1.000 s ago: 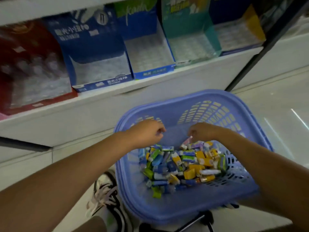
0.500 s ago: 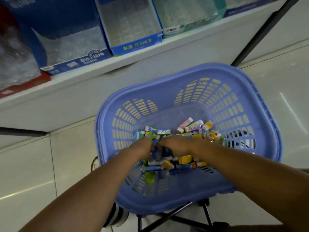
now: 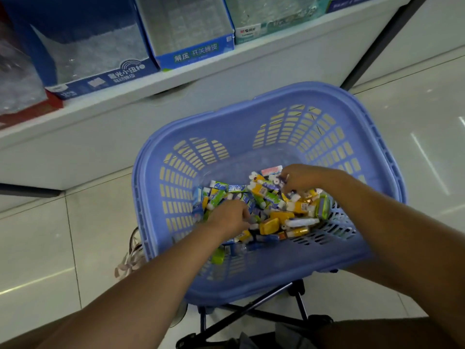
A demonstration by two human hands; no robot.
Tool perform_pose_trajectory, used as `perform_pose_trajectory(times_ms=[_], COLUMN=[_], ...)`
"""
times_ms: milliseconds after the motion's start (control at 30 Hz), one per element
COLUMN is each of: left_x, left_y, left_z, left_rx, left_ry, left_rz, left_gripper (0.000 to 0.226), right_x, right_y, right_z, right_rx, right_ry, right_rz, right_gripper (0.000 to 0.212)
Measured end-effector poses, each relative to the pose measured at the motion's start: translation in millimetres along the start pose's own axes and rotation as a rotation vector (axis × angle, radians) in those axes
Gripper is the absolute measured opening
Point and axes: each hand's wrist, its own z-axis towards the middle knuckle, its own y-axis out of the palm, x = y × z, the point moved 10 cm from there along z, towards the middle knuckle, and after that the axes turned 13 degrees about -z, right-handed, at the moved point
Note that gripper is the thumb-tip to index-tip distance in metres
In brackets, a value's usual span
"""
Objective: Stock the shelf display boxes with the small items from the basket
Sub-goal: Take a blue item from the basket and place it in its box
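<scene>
A blue plastic basket (image 3: 276,96) sits on a folding stand below the shelf. Its bottom holds a pile of small packaged items (image 3: 275,219) in yellow, blue, green and white. My left hand (image 3: 229,217) is down in the left of the pile, fingers curled around some items. My right hand (image 3: 302,177) is at the far right of the pile, fingertips pinched on a small white and purple item. On the shelf above stand a dark blue display box (image 3: 100,46), a light blue display box (image 3: 188,28) and a teal display box (image 3: 276,16), all open-fronted.
A red display box (image 3: 17,84) stands at the shelf's left end. A dark upright post (image 3: 377,41) runs down at the right of the shelf. The white shelf edge (image 3: 226,59) overhangs the basket's far rim. My shoe (image 3: 128,260) shows left of the basket on the tiled floor.
Both hands dropped from above the basket into the pile, met in the middle, then parted: left nearer me, right toward the far side. The camera tilted down.
</scene>
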Motion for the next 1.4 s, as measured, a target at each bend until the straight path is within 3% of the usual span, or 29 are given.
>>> perform_pose_trajectory(times_ms=[100, 200, 400, 533, 600, 667, 733, 867, 933, 1067, 1167, 1233, 1333, 1400], left_x=[-11, -20, -52, -21, -5, 1, 5, 9, 9, 21, 40, 54, 68, 71], left_y=[6, -11, -6, 0, 5, 17, 31, 38, 35, -7, -67, -113, -160, -190], left_z=[-3, -5, -19, -12, -7, 2, 12, 23, 22, 14, 4, -9, -40, -63], left_rx=[-0.070, -0.079, -0.236, -0.069, -0.014, -0.041, -0.090, -0.036, 0.008, 0.021, -0.020, -0.006, -0.097, -0.084], left_ry=[-0.035, -0.051, -0.134, 0.076, 0.147, 0.123, 0.101, 0.116, 0.098, 0.069, 0.052, 0.066, 0.074, 0.094], left_rz=[-0.074, -0.165, 0.266, 0.341, 0.227, 0.095, 0.125, 0.248, 0.148, -0.129, -0.149, -0.279, -0.689, -0.884], left_gripper=[0.032, 0.021, 0.012, 0.017, 0.019, 0.025, 0.028, 0.023, 0.019, 0.023, 0.030, 0.026, 0.010, 0.017], right_x=[12, 9, -16, -21, -21, -17, -13, -13, -13, -29, -47, -60, -80, -96], right_y=[-7, -14, -20, -22, -21, -21, -22, -30, -31, -45, -66, -82, -115, -137], right_z=[-4, -4, -10, -13, -15, -16, -18, -25, -28, -42, -57, -70, -91, -103], right_rx=[-0.040, -0.050, -0.067, -0.036, -0.043, -0.049, -0.032, 0.011, -0.001, -0.081, -0.105, -0.082, 0.096, 0.200], right_ry=[0.038, 0.029, -0.032, -0.037, -0.040, -0.026, -0.009, -0.002, -0.023, -0.174, -0.297, -0.349, -0.393, -0.432], right_rz=[0.150, 0.276, 0.323, 0.324, 0.333, 0.319, 0.302, 0.293, 0.387, 0.858, 1.068, 1.123, 1.104, 1.054], right_gripper=[0.033, 0.034, 0.024, 0.018, 0.019, 0.028, 0.032, 0.017, 0.021, 0.032, 0.022, 0.014, 0.014, 0.018])
